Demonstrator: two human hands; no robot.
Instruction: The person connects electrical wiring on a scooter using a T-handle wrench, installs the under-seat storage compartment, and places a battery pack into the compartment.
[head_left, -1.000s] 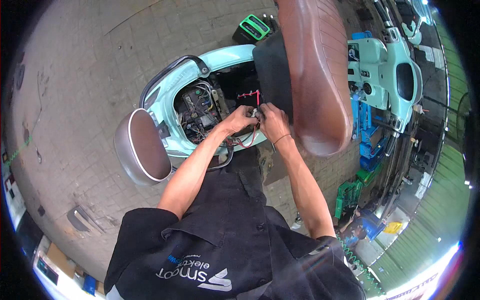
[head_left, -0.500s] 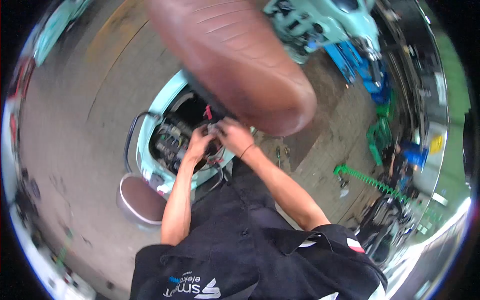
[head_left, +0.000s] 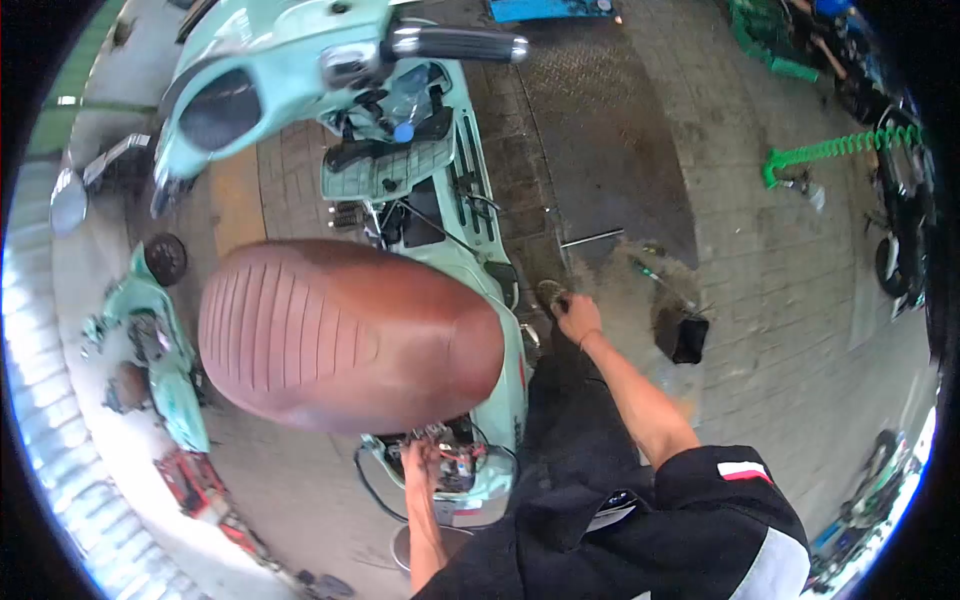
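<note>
My left hand (head_left: 421, 458) is in the open compartment (head_left: 480, 484) of a mint-green scooter (head_left: 508, 372), among wires and small parts. Its fingers are bent together at the compartment's edge; what they grip is too small to name. Above it, the raised brown seat (head_left: 350, 335) hides part of the opening. Out to the right of the scooter, over the floor, is my right hand (head_left: 580, 319), fingers curled closed. Whatever it may hold is hidden. Just beyond its fingertips a shoe (head_left: 549, 293) shows.
A metal rod (head_left: 592, 238), a green-handled screwdriver (head_left: 650, 272) and a black box-like piece (head_left: 690, 341) lie on the floor at right. A green coiled hose (head_left: 835, 145) hangs farther right. Another mint-green scooter body (head_left: 165, 350) stands at left.
Both hands were together in the compartment. My right hand has come away toward the floor at right, while my left stays there. The view has turned toward the handlebar.
</note>
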